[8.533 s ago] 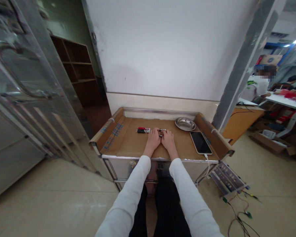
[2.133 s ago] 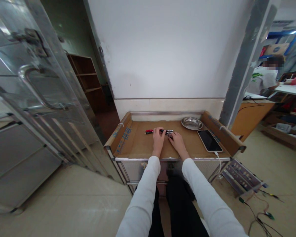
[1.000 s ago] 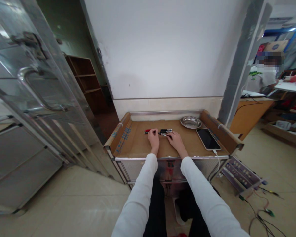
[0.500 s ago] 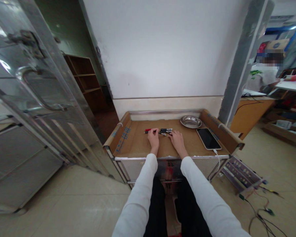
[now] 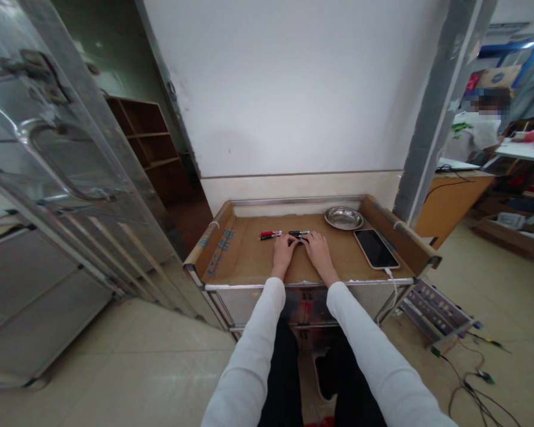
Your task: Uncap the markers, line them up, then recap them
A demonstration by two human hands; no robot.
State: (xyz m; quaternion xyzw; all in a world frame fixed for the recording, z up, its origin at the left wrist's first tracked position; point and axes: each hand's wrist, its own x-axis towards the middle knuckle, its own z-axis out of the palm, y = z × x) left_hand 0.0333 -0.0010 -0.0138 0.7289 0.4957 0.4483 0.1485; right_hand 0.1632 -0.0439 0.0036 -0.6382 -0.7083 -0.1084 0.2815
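Observation:
On the brown cardboard top, my left hand (image 5: 285, 254) and my right hand (image 5: 318, 252) are close together, their fingers curled inward. Between their fingertips is a dark pen (image 5: 298, 240), mostly hidden by the fingers. Just beyond, several black pens (image 5: 299, 233) lie side by side, partly covered by my right fingers. To the left, a red pen (image 5: 273, 233) and a dark pen with a red end (image 5: 267, 236) lie next to each other, close to my left fingertips.
A round metal dish (image 5: 344, 217) stands at the back right of the cardboard-lined cart (image 5: 244, 261). In front of it lies a phone (image 5: 376, 249) with a white cable (image 5: 391, 276). A metal door (image 5: 84, 178) is at left. Cables (image 5: 467, 385) lie on the floor at right.
My left hand has moved right, away from the red pen and toward my right hand. The red and dark pens at left now show more fully. My right hand has shifted slightly left.

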